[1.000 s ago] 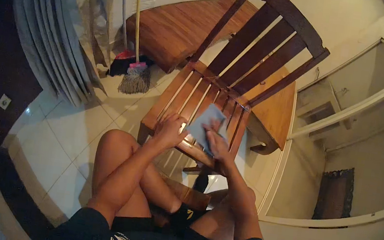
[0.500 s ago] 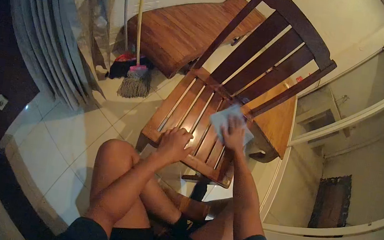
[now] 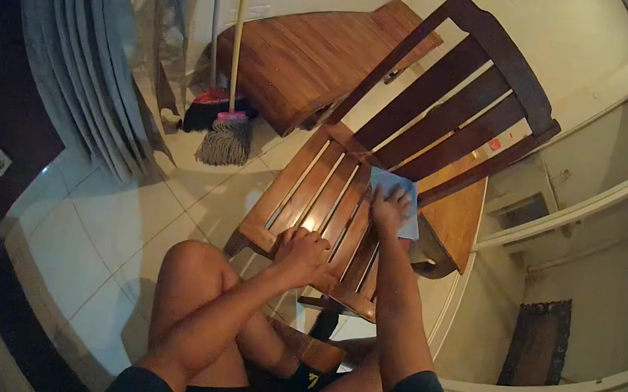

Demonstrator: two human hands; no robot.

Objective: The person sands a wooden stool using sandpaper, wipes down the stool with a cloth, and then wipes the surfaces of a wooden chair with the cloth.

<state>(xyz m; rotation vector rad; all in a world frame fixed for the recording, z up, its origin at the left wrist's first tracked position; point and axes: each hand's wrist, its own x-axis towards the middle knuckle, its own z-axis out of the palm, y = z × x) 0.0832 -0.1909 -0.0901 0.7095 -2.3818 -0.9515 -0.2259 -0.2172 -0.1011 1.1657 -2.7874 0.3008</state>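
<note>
A slatted brown wooden chair point(image 3: 290, 177) stands in front of me, its back on the far side. My left hand point(image 3: 305, 254) is closed over the seat's front edge, with bent fingers on the slats. Under my right hand point(image 3: 390, 208) lies a light blue cloth point(image 3: 398, 181), pressed onto the right side of the seat near the backrest. The right fingers are somewhat spread on top of the cloth, which sticks out around them.
A low wooden table point(image 3: 310, 45) is against the wall behind the chair. A mop point(image 3: 226, 141) and a broom point(image 3: 206, 112) stand beside grey curtains point(image 3: 91, 48). Another wooden surface point(image 3: 450, 214) and a glass-fronted cabinet point(image 3: 559, 264) are at right.
My right hand and the cloth have shifted slightly in the view, and the cloth lies flatter. The left hand stays on the seat's front edge. The whole view has tilted a little.
</note>
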